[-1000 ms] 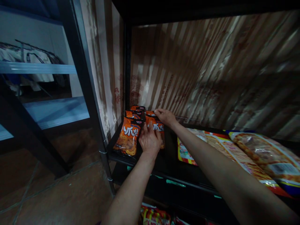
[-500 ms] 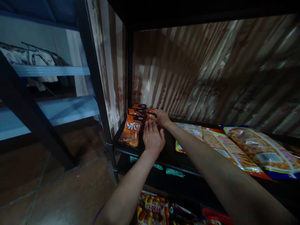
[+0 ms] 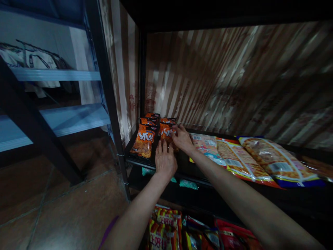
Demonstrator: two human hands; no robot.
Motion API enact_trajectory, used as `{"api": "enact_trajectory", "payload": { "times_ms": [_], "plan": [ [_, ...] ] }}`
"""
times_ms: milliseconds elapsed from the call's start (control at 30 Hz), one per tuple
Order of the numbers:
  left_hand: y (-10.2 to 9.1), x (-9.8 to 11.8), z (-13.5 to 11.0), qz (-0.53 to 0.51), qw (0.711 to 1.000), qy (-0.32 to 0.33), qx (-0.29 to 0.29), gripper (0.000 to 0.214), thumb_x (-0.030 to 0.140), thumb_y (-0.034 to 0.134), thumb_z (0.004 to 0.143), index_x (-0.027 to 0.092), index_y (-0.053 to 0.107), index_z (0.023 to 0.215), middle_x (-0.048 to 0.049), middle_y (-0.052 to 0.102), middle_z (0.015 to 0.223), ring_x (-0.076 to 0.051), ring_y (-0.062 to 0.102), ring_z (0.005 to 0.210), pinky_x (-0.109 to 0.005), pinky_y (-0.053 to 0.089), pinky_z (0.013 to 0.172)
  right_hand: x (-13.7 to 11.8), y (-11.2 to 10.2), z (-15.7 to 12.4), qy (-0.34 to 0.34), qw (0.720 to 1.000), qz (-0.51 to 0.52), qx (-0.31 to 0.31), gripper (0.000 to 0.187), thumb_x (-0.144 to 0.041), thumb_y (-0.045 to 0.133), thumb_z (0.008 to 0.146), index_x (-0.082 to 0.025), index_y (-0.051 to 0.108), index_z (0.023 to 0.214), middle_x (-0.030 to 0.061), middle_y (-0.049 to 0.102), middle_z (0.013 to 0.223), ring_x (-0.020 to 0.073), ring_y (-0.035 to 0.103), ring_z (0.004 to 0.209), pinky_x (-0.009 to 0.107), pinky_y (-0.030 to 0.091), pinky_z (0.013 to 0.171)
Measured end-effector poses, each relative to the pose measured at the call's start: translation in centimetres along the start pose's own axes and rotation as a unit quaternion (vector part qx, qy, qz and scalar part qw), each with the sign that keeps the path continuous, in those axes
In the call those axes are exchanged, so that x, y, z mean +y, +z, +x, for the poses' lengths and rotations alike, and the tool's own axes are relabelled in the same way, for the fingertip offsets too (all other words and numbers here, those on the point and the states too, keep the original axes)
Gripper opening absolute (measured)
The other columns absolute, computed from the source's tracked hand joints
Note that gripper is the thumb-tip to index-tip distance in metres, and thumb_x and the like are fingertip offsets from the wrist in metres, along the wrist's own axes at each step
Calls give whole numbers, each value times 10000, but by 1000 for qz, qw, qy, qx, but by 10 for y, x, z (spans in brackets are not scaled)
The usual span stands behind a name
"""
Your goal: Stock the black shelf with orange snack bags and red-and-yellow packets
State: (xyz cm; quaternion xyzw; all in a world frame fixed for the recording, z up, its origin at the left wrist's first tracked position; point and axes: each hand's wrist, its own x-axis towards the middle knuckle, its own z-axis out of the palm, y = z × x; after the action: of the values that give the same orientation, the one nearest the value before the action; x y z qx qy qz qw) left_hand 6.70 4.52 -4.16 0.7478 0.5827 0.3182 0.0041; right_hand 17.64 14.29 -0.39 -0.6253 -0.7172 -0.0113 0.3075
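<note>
Resting its fingertips on the lower part of an orange-and-black snack bag (image 3: 164, 129), just left of the frame's centre, the left hand (image 3: 165, 160) lies palm down with its fingers nearly straight and closed around nothing. The right hand (image 3: 183, 139) is at the bag's right edge, fingers loosely bent; whether they pinch the film or only touch it, I cannot tell. The bag lies on the black shelf (image 3: 185, 165), beside a matching snack bag (image 3: 143, 141) to its left in the frame, with more orange tops behind both. Larger flat packets, among them a blue-edged packet (image 3: 277, 161), lie toward the right of the frame. The bag should be light and soft, a glossy film pouch that would slide easily and crumple under a hard squeeze; its contents look like brittle snack pieces. The best hold is probably both side edges, lightly, or the flat top seal, since pressing on the bulging middle could crush what is inside.
</note>
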Motion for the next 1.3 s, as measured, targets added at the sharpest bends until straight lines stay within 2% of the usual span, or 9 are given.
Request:
{"api": "enact_trajectory", "payload": {
  "times_ms": [133,400,633,767,933,1033,1133,1233,1300],
  "plan": [
    [1,-6,0,2,1000,11,20,486,100,453,825,121,525,1305,-166,402,1472,-301,323,1388,-454,352,1102,-7,-6,-14,46,999,-7,-21,402,-321,450,901,-176,586,1250,136,524,1334,271,490,1261,392,389,1050],
    [4,-9,0,-4,999,8,51,440,61,376,856,95,571,1248,-173,449,1434,-265,406,1340,-408,373,1099,-16,-7,-15,28,999,3,-22,363,-283,445,901,-146,604,1197,134,499,1378,248,481,1269,365,408,1039],
    [3,-10,-1,-31,998,-1,59,483,42,420,802,59,543,1268,-201,447,1425,-291,379,1356,-429,355,1113,-21,-3,-25,52,998,-10,-24,417,-290,462,887,-167,552,1275,134,470,1403,269,527,1226,383,432,1021],
    [3,-9,-2,-28,998,1,56,499,51,447,781,50,526,1275,-206,436,1431,-312,355,1368,-463,338,1118,-24,-2,-26,40,999,-2,-25,451,-259,447,884,-122,523,1307,169,471,1396,292,467,1287,402,409,1046],
    [3,-13,-2,-40,998,12,57,479,84,438,820,62,496,1295,-207,414,1445,-292,286,1406,-475,303,1135,-30,-17,-37,7,999,38,-3,480,-215,456,865,-103,499,1329,171,429,1433,297,459,1286,425,357,1095],
    [1,-15,-4,-67,995,28,63,430,125,412,866,101,496,1287,-180,384,1474,-268,232,1429,-510,282,1140,-34,-35,-64,-19,997,73,26,476,-218,445,872,-108,484,1334,146,415,1451,268,359,1361,426,325,1120],
    [-3,-16,-21,-95,990,74,77,378,131,386,881,113,533,1228,-159,387,1477,-233,197,1443,-483,295,1140,-38,-54,-113,-34,991,112,59,446,-261,393,906,-164,469,1334,106,415,1459,221,345,1372,421,385,1080],
    [-7,-13,-58,-129,983,111,76,353,106,357,886,138,574,1162,-131,446,1441,-185,234,1433,-435,338,1129,-27,-64,-177,1,987,141,78,407,-318,377,919,-216,503,1292,87,465,1421,210,415,1327,421,414,1060],
    [-7,-10,-92,-157,977,135,47,325,90,364,876,144,618,1073,-128,504,1389,-174,287,1412,-394,384,1106,-2,-65,-220,54,981,169,78,380,-348,404,905,-227,545,1236,93,506,1380,214,476,1276,412,437,1039]
  ]
}}
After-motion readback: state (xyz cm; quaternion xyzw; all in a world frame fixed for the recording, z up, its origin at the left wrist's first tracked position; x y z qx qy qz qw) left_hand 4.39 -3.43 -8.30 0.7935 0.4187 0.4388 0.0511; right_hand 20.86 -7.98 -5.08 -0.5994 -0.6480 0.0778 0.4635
